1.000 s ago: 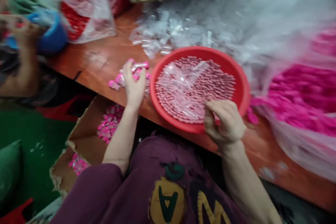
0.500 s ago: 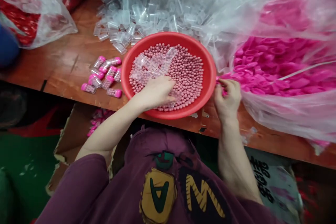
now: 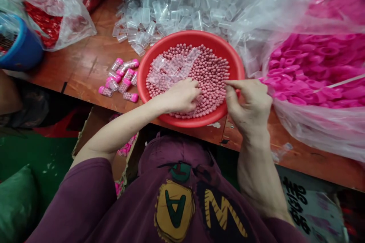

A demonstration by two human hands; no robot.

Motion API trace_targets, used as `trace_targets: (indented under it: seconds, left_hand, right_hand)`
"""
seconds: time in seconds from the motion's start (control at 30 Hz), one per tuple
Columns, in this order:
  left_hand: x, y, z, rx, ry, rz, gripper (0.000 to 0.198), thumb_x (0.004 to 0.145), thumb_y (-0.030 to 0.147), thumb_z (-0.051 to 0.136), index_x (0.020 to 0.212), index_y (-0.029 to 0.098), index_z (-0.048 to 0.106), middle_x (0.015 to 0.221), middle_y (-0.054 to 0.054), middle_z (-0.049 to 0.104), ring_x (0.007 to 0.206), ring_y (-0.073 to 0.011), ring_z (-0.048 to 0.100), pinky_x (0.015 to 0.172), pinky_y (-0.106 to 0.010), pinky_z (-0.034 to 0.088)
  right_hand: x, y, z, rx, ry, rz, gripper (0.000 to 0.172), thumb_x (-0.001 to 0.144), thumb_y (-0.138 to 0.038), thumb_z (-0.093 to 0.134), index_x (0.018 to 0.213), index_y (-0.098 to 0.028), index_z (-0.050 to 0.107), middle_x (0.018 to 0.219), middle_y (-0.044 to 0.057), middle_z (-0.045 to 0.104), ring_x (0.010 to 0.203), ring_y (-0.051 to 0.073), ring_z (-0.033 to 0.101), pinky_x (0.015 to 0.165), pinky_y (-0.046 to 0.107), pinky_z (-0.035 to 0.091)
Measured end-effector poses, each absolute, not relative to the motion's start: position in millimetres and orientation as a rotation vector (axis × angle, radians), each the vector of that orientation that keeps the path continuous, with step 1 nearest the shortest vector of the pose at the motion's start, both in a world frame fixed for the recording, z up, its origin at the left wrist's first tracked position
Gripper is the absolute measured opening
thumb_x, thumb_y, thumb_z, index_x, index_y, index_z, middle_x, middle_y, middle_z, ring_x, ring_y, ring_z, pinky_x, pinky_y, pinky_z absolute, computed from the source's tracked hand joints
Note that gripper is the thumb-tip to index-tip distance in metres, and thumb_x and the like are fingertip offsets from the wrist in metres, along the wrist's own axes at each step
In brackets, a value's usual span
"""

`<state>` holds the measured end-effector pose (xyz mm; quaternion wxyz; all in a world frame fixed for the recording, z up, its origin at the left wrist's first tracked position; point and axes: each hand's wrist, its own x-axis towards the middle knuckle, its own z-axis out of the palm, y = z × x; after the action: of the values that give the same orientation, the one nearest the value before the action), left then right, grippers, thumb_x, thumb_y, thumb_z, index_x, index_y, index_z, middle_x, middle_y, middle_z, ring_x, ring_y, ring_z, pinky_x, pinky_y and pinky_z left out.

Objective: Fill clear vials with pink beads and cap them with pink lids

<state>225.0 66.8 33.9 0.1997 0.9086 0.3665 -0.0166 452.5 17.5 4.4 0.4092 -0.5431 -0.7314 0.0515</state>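
Note:
A red plastic basin holds many small pink beads, with several clear plastic tubes lying on top of them. My left hand is low in the basin, its fingers curled round a clear tube that is mostly hidden beneath them. Over the basin's right rim, my right hand is closed with thumb and forefinger brought together; what it holds, if anything, is hidden. Left of the basin lie several bead-filled tubes with pink caps.
Loose clear tubes are heaped behind the basin. At right, an open plastic bag contains bright pink caps. A blue bucket and a bag of red pieces stand at left. Below the table edge is a cardboard box.
My right hand has moved from beside the pink caps, where pink showed in its fingers, up and left over the basin's rim. My left hand stays in the beads. The view has shifted slightly.

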Motion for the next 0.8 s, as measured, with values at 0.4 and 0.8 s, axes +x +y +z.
trace_targets:
  seconds: [0.4, 0.8]
  left_hand:
    - [252.5, 83.3, 23.2, 2.408, 1.179, -0.219, 0.019, 0.088, 0.011, 0.061, 0.089, 0.013, 0.08, 0.085, -0.014, 0.075, 0.088, -0.0274, 0.071, 0.085, -0.038, 0.052]
    - [277.2, 85.1, 7.4, 1.712, 1.262, 0.391, 0.024, 0.068, 0.011, 0.08, 0.092, 0.014, 0.079, 0.086, -0.003, 0.074, 0.089, -0.0211, 0.067, 0.092, -0.036, 0.054]
  right_hand:
    - [563.0, -21.8, -87.3, -1.847, -1.528, 0.114, 0.029, 0.099, -0.037, 0.057, 0.108, -0.022, 0.08, 0.095, 0.011, 0.081, 0.084, 0.027, 0.072, 0.088, 0.048, 0.061]
    - [557.6, 13.0, -119.6, -1.913, -1.397, 0.144, 0.038, 0.09, -0.025, 0.061, 0.123, -0.016, 0.078, 0.11, 0.015, 0.069, 0.084, 0.026, 0.062, 0.084, 0.047, 0.056]
